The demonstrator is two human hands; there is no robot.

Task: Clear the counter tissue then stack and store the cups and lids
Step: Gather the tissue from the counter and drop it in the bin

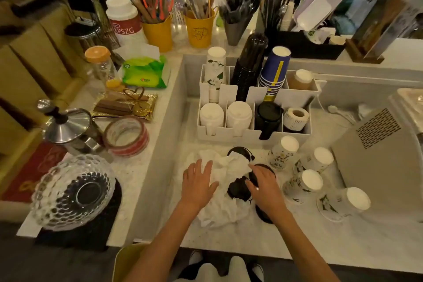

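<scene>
Tissue [225, 190] crumpled on worktop [297, 242] among black lids [239, 189], uncleared; left hand [198, 182] open, flat on it, right hand [263, 183] seemingly pinching a lid; four cups [304, 184] overturned, loose, unstacked; nearly everything left.

Warm light falls on a pale marble counter [320, 242] above a dark floor [68, 263].

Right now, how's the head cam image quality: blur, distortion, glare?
Head view: strong wide-angle bowing at the edges; top background soft; warm dim light; specular highlights on the beaded clear glass bowl and steel plunger lid; hands and crumpled white tissue reasonably sharp.
</scene>
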